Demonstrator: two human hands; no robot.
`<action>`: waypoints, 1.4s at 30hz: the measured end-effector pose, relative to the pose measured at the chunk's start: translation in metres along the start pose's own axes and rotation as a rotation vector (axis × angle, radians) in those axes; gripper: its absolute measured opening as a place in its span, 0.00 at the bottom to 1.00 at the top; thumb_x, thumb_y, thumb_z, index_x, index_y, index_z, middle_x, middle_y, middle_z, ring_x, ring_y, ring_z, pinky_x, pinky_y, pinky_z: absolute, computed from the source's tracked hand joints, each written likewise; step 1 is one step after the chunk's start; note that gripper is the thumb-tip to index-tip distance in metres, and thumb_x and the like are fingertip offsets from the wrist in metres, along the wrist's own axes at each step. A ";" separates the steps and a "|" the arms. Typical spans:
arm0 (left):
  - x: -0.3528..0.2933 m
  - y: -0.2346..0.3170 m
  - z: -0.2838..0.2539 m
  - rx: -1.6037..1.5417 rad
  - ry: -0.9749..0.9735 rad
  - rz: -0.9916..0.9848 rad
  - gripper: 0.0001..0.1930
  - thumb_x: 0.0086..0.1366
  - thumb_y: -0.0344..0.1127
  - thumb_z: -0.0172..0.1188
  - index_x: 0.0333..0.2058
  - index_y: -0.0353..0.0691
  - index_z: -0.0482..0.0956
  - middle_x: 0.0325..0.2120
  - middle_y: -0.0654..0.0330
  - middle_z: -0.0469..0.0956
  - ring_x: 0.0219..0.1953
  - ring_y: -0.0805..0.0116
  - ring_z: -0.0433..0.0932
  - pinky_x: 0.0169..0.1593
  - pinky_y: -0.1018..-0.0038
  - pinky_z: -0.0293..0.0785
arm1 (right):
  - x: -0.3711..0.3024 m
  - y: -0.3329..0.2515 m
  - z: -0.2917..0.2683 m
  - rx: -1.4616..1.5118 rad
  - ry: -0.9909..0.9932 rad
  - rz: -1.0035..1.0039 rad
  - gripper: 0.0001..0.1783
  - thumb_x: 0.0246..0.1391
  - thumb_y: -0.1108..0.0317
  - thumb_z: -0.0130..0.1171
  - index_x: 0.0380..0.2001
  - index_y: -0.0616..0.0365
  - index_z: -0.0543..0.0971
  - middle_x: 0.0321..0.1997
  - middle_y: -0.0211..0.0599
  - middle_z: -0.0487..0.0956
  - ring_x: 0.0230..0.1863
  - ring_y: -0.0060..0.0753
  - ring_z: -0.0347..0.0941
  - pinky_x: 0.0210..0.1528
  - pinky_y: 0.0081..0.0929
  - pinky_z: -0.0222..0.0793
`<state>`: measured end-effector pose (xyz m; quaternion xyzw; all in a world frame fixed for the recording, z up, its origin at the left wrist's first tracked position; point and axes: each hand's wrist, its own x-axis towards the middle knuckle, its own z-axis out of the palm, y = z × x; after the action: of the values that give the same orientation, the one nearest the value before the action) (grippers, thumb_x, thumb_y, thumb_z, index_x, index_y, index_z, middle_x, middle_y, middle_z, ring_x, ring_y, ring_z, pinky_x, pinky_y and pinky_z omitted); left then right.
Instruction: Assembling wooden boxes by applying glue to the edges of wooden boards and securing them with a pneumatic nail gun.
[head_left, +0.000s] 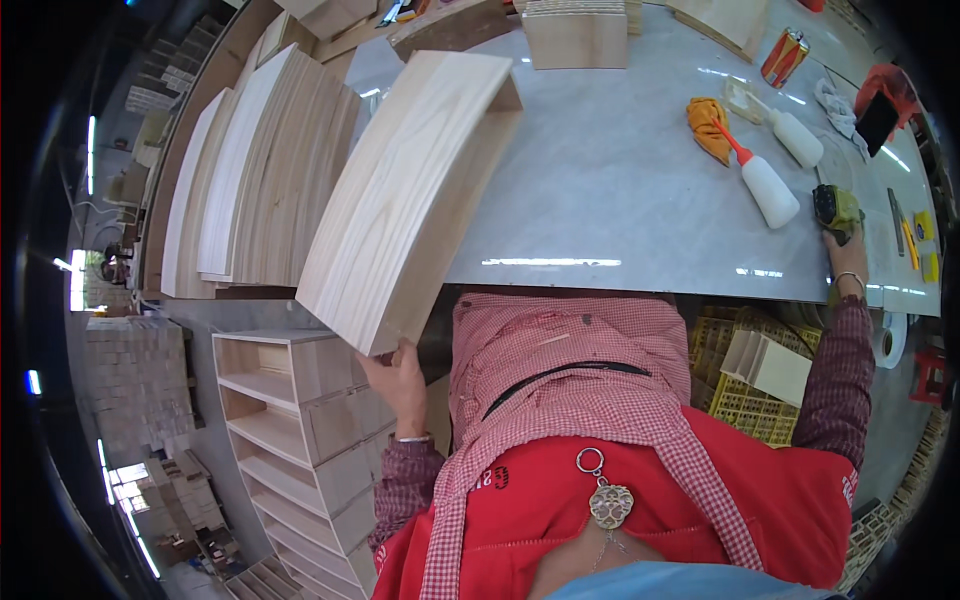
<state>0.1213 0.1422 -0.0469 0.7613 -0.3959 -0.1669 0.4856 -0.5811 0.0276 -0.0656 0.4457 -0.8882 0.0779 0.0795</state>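
Observation:
My left hand grips the near end of a long pale wooden box, thumb and fingers at its lower edge. The box lies tilted over the table's left part, with an open side facing right. Far to the right, my right hand is closed around a yellow-green and black power tool at the table's front edge. The tool's exact kind is hard to make out. White glue bottles, one with a red nozzle and one with a pale nozzle, lie beyond it beside an orange cloth.
Stacked wooden boards stand left of the box. Finished-looking open boxes are piled below on the left. A grey table spans the front, with a can, a yellow cutter and a yellow crate underneath.

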 end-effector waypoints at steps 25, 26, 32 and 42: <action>0.271 0.103 0.220 -0.231 -0.607 0.281 0.17 0.56 0.22 0.53 0.46 0.32 0.74 0.39 0.52 0.78 0.36 0.65 0.76 0.40 0.74 0.74 | -0.116 -0.202 -0.035 1.255 -0.610 -0.189 0.38 0.43 0.83 0.56 0.62 0.63 0.61 0.56 0.44 0.71 0.54 0.37 0.69 0.52 0.25 0.69; 0.275 0.113 0.226 -0.189 -0.500 0.303 0.19 0.57 0.23 0.53 0.49 0.34 0.73 0.40 0.52 0.77 0.38 0.64 0.76 0.42 0.74 0.74 | -0.129 -0.214 -0.037 1.300 -0.614 -0.155 0.36 0.43 0.83 0.57 0.60 0.63 0.63 0.53 0.44 0.72 0.51 0.35 0.71 0.50 0.25 0.70; 0.254 0.088 0.200 -0.446 -0.361 0.198 0.24 0.61 0.29 0.56 0.56 0.32 0.66 0.45 0.52 0.74 0.42 0.65 0.74 0.48 0.75 0.71 | -0.185 -0.284 -0.048 1.402 -0.588 -0.202 0.25 0.47 0.78 0.60 0.50 0.66 0.68 0.44 0.44 0.74 0.41 0.30 0.75 0.43 0.22 0.73; 0.060 0.083 0.102 -0.483 -0.562 0.430 0.27 0.65 0.35 0.56 0.60 0.35 0.61 0.54 0.50 0.63 0.49 0.63 0.69 0.52 0.71 0.67 | -0.207 -0.327 -0.058 1.159 -0.317 -0.526 0.21 0.49 0.77 0.61 0.48 0.63 0.73 0.43 0.38 0.78 0.39 0.27 0.76 0.44 0.19 0.73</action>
<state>0.0573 0.0163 -0.0146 0.4509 -0.6120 -0.3508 0.5469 -0.1913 0.0080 -0.0305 0.6250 -0.5646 0.4553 -0.2888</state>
